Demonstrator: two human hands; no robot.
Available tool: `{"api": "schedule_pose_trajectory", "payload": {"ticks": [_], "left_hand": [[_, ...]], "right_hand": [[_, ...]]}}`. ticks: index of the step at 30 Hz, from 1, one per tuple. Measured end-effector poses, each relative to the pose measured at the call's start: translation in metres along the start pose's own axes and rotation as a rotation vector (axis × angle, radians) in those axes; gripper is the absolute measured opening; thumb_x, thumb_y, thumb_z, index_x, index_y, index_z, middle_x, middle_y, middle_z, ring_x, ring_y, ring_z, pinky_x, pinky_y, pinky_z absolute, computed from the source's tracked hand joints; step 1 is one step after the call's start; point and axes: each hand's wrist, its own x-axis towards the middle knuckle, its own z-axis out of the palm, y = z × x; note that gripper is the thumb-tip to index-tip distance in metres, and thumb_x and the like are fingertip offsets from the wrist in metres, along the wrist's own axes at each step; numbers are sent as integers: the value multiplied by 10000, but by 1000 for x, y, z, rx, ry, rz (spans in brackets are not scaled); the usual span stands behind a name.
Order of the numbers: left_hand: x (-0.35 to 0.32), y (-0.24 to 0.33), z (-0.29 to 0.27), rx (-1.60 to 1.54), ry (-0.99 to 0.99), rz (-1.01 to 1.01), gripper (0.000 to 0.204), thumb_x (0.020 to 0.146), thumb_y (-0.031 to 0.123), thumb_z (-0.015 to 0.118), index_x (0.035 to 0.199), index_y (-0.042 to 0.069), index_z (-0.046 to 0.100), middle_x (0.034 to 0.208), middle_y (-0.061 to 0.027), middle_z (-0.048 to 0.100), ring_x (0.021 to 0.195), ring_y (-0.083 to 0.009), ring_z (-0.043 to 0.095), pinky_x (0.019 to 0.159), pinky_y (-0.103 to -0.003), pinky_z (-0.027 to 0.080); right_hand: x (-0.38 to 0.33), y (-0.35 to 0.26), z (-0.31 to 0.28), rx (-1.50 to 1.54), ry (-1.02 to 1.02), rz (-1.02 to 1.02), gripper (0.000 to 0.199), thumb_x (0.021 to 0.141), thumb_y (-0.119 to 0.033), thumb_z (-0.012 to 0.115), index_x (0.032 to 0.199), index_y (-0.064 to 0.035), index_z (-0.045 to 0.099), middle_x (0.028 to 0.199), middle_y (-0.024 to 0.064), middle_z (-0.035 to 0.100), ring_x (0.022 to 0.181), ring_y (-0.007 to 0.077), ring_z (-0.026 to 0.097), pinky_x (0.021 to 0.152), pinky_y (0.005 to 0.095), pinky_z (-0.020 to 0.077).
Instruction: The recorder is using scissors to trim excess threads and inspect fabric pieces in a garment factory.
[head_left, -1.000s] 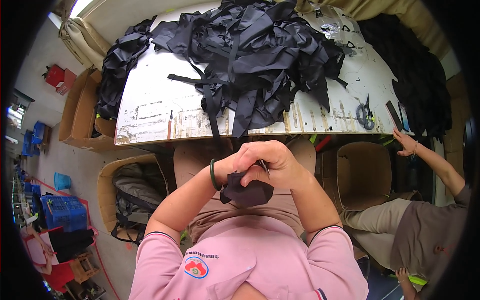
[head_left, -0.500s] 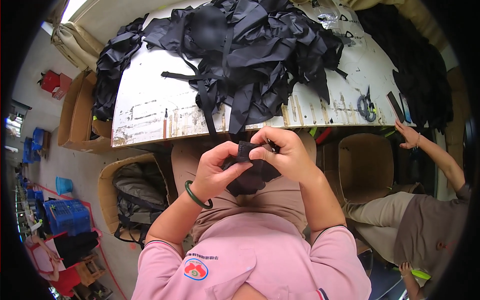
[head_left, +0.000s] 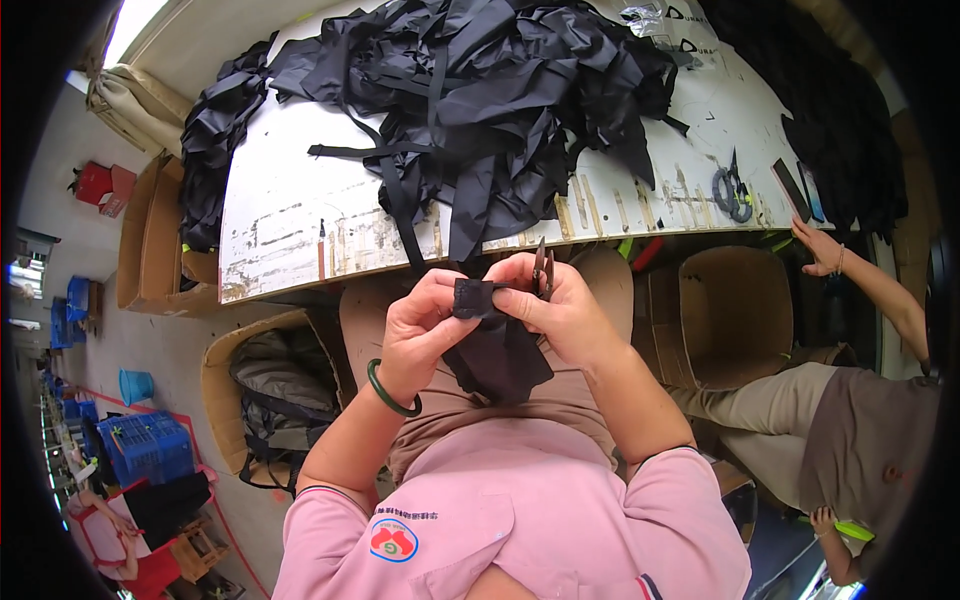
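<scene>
Over my lap I hold a black fabric piece (head_left: 498,362) with a folded, stitched edge at its top. My left hand (head_left: 420,325) is closed in a pinch on the left of that edge. My right hand (head_left: 558,318) pinches the other side with thumb and forefinger. Thread snips (head_left: 543,272) are also tucked in my right hand, their dark blades pointing up past the fingers. The lower part of the cloth hangs down between my hands.
A large heap of black fabric (head_left: 500,110) with loose straps covers much of the white table (head_left: 290,200). Dark-handled scissors (head_left: 734,190) lie at its right. Cardboard boxes (head_left: 735,310) stand beneath, one with a grey backpack (head_left: 280,365). A co-worker's hand (head_left: 820,248) rests at the right edge.
The fabric piece has shifted slightly left and unfolded downward, showing more of its hanging part. My right hand has turned, so the snips' blades now stand up in plain view.
</scene>
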Motion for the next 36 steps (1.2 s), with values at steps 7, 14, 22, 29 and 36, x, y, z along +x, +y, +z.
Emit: {"api": "schedule_pose_trajectory", "payload": {"ticks": [7, 14, 22, 29, 36], "left_hand": [[1, -5, 10, -117, -49, 9, 142, 801, -86, 634, 910, 4, 650, 1243, -151, 531, 993, -173, 580, 881, -281, 446], [-1, 0, 2, 103, -200, 59, 106, 749, -85, 654, 804, 0, 620, 997, -130, 641, 885, -179, 601, 805, -290, 465], [-8, -14, 7, 215, 250, 277, 137, 774, -123, 629, 845, -7, 608, 942, -104, 630, 898, -171, 604, 821, -281, 465], [-10, -24, 3, 385, 309, 396, 150, 763, -106, 680, 874, -22, 625, 980, -116, 640, 881, -173, 608, 798, -267, 473], [-12, -25, 3, 442, 293, 423, 150, 761, -103, 681, 878, -23, 632, 975, -119, 644, 883, -190, 615, 765, -276, 487]], "right_hand": [[-5, 21, -4, 328, 28, 155, 190, 815, -107, 695, 977, -73, 602, 765, -63, 541, 543, -5, 370, 444, 166, 248], [3, 24, -19, 509, -333, 385, 221, 810, -78, 693, 995, -64, 573, 768, -42, 545, 570, 21, 443, 457, 171, 313], [-17, 15, 2, -565, 211, -259, 395, 899, -348, 638, 1035, 6, 529, 903, 128, 582, 792, 200, 564, 698, 305, 469], [-43, 24, 16, -429, 160, -218, 353, 929, -354, 608, 960, -13, 521, 739, 59, 527, 632, 124, 464, 580, 274, 417], [-41, 18, 22, -90, 45, 161, 325, 924, -339, 628, 864, -32, 538, 615, -44, 455, 575, 44, 370, 490, 240, 331]]}}
